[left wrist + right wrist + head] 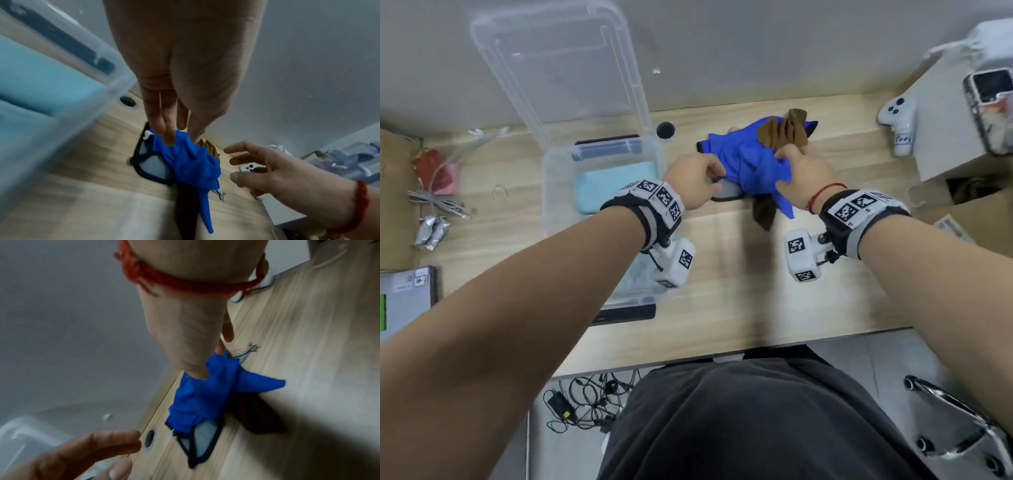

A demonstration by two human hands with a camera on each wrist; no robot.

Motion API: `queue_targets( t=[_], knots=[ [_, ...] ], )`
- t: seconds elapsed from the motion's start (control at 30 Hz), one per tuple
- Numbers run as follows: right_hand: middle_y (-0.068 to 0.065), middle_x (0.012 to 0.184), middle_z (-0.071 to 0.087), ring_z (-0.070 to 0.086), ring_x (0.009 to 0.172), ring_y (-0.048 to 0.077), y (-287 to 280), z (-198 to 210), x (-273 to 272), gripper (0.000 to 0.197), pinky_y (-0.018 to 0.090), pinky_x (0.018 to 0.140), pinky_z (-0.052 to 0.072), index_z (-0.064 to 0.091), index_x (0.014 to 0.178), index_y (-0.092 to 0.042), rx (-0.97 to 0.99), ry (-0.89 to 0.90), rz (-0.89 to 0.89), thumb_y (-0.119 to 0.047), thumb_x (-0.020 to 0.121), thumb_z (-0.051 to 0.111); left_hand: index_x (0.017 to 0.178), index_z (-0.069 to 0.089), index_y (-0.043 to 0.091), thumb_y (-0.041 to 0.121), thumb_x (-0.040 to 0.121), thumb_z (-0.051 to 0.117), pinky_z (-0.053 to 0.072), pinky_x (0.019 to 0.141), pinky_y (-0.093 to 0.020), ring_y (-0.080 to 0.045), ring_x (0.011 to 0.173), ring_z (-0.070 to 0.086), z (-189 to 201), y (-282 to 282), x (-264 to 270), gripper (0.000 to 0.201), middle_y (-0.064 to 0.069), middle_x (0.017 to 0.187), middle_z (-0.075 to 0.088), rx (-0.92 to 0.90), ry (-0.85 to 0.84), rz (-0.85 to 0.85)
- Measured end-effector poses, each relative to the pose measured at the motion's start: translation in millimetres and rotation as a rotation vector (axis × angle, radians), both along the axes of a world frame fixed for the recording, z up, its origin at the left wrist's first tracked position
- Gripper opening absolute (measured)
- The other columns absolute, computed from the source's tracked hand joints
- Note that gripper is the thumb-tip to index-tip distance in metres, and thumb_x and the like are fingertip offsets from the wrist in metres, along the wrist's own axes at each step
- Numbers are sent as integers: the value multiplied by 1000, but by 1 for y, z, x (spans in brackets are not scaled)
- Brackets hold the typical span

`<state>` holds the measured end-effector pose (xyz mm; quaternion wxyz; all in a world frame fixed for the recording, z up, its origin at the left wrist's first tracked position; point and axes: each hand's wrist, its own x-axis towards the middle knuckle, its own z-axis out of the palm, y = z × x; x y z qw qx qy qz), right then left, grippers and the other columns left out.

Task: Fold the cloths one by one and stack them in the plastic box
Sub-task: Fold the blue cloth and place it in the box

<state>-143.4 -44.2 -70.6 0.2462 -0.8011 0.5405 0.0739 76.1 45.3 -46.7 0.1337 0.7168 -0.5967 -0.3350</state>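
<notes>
A crumpled blue cloth [750, 161] [193, 164] [201, 395] lies on a pile at the back of the wooden table. It covers a brown cloth [787, 132] and a grey cloth with black trim [727, 192] [203, 439]. My left hand [717, 171] [127, 456] is at the pile's left edge, fingers loose and holding nothing. My right hand [789, 152] [232, 162] hovers over the blue cloth with spread fingers. I cannot tell if either hand touches the cloth. The clear plastic box [548, 192] to the left holds a folded light blue cloth [616, 185].
The box's lid [558, 68] stands open against the wall. A round cable hole [665, 130] sits between box and pile. A white controller [897, 120], cardboard boxes [945, 137] and a phone [989, 106] crowd the right. Cables and packets [438, 202] lie at the left.
</notes>
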Motion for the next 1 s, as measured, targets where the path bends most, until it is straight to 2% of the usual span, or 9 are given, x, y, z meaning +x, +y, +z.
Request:
queue_targets(
  t=[0.1,0.2,0.27,0.4,0.5,0.6,0.8,0.9,1.0],
  knots=[
    [17,130,47,57,106,38,-7,-22,-26,63,43,93,48,34,139,-34,120,-26,-12,-26,82,61,111,65,21,21,82,70,40,83,-19,-9,90,53,-18,-16,-31,29,3,111,62,56,11,-10],
    [16,139,46,55,115,35,-15,-37,-43,76,35,96,42,25,148,-29,220,-112,-39,-22,84,65,125,54,22,19,80,72,43,91,-26,-18,103,59,-36,-32,-58,48,-1,127,54,115,60,9],
    [11,145,44,57,115,32,-18,-42,-49,80,29,95,39,20,151,-23,284,-211,-72,-18,86,65,137,39,22,13,78,74,48,95,-32,-20,106,62,-45,-40,-71,68,-1,139,44,185,225,68],
    [5,146,44,59,98,21,-24,-46,-54,77,27,92,42,19,152,-21,398,-367,-67,-9,88,62,141,26,21,10,73,80,49,96,-33,-20,116,53,-58,-55,-86,88,-6,133,42,266,314,146],
    [3,121,63,59,90,17,-30,-50,-58,71,24,89,43,27,149,-17,409,-406,-47,-7,88,63,126,43,17,17,69,84,52,83,-29,-20,95,63,-71,-64,-91,69,-2,109,55,235,154,213],
    [-3,101,67,60,87,14,-36,-48,-57,63,25,88,45,40,141,-16,420,-397,-10,-15,85,70,109,56,21,20,72,82,51,80,-27,-15,84,64,-73,-69,-92,45,4,88,65,180,15,253],
    [-13,83,64,56,80,10,-35,-47,-56,31,30,87,48,66,102,-22,356,-256,112,-36,78,78,96,70,24,17,86,63,38,65,-5,-2,65,52,-45,-71,-96,15,13,67,54,55,34,184],
    [-13,77,62,54,89,12,-28,-41,-50,8,35,92,45,66,84,-24,257,-292,102,-32,84,68,89,62,24,14,83,60,52,69,-22,-14,64,63,-23,-66,-92,12,7,64,56,18,213,346],
    [-10,89,62,56,88,15,-22,-26,-37,21,36,89,44,56,87,-23,229,-460,19,-34,78,72,97,54,20,7,81,51,51,64,-30,-21,55,63,7,-54,-84,21,-3,59,55,-4,357,433]
  ],
)
